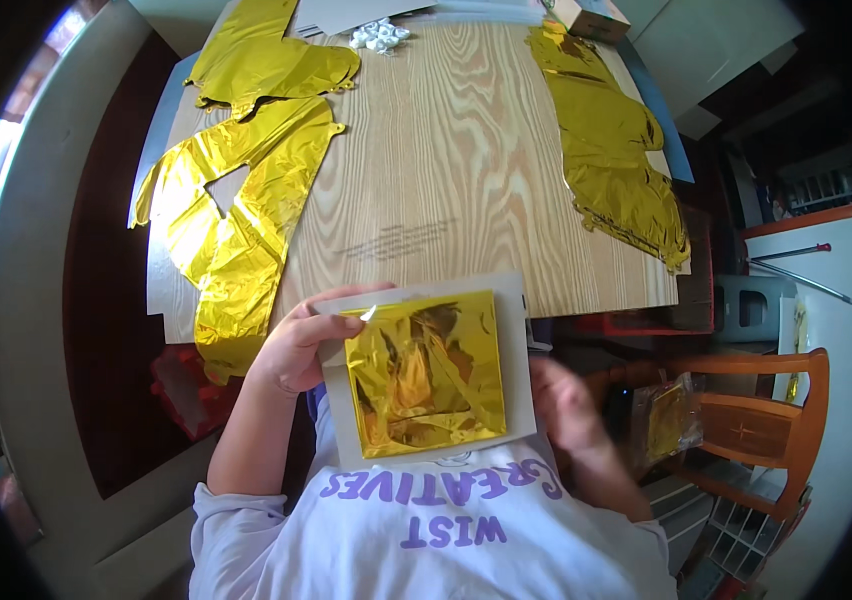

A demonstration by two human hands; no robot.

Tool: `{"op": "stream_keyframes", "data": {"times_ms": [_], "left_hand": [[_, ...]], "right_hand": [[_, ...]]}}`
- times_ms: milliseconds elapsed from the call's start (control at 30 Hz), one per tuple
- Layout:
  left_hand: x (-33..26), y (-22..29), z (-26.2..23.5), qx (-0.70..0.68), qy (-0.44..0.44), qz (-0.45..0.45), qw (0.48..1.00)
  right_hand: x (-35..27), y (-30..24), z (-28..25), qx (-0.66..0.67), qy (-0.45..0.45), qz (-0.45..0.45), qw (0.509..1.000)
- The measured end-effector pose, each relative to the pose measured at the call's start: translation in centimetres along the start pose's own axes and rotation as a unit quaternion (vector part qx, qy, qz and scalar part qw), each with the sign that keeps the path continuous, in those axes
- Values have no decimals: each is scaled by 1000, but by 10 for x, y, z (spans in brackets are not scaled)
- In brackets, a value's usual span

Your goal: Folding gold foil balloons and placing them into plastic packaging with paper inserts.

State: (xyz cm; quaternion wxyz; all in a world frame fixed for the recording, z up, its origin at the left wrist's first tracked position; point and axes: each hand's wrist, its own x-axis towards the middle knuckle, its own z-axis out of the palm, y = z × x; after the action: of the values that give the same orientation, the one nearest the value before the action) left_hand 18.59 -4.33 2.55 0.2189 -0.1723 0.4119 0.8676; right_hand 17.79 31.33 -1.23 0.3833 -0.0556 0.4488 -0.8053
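Observation:
A folded gold foil balloon (426,375) lies flat on a pale square card (513,330) in front of my chest, close to the table's near edge. My left hand (308,335) grips the card's left side, its thumb pressing the foil's upper left corner and its other fingers behind. Just off the card's right edge is my right hand (568,408), smeared by motion; its fingers look partly curled, and I cannot make out anything in them.
Flat gold foil balloons (246,200) cover the wooden table's (426,150) left side, with more foil (606,130) at the right. Small white pieces (379,36), pale sheets (366,12) and a box (588,16) sit at the far edge. A bagged gold foil packet (666,420) rests by a wooden chair (756,425).

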Motion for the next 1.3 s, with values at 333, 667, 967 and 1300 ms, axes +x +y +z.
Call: {"op": "stream_keyframes", "data": {"times_ms": [333,667,967,1300], "left_hand": [[8,6,6,-51,-76,-42,995],[-5,-13,9,-129,95,58,985],[-65,-3,47,-109,57,20,992],[-74,-7,50,-63,65,-68,994]], "right_hand": [[70,-41,21,-124,123,-21,984],[83,-58,47,-66,309,6,949],[20,-62,54,108,148,110,977],[1,-59,43,23,137,114,984]]}}
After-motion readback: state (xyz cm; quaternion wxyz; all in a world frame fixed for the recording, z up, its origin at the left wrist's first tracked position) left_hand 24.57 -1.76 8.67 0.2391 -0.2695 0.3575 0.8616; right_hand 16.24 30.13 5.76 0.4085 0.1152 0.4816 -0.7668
